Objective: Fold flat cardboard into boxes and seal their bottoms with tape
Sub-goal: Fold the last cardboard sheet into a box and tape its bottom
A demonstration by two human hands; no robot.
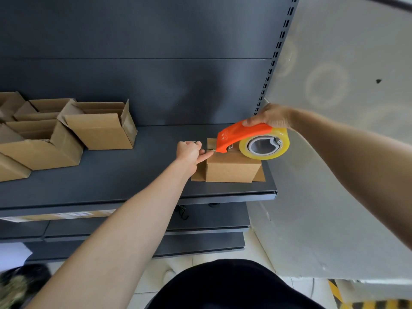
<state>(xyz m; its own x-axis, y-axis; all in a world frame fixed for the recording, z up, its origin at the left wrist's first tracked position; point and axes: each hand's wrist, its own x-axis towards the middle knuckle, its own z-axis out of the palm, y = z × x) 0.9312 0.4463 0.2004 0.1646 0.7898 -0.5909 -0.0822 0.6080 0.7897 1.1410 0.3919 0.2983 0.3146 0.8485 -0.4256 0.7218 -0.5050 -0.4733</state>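
Observation:
A small brown cardboard box [231,169] stands upside down near the right end of a dark shelf [133,188], its lower flaps splayed out on the shelf. My right hand [270,117] grips an orange tape dispenser [242,136] with a clear yellowish tape roll [265,144], held on the box's top. The dispenser's front tip sits at the box's left top edge. My left hand [190,151] is curled beside that edge, its index finger pointing to the tape end under the dispenser tip. Whether the finger pins the tape is hard to tell.
Several folded open-topped boxes [98,128] crowd the left part of the shelf. A slotted upright [276,56] and a white wall [345,152] border the shelf on the right. Lower shelves and floor lie below.

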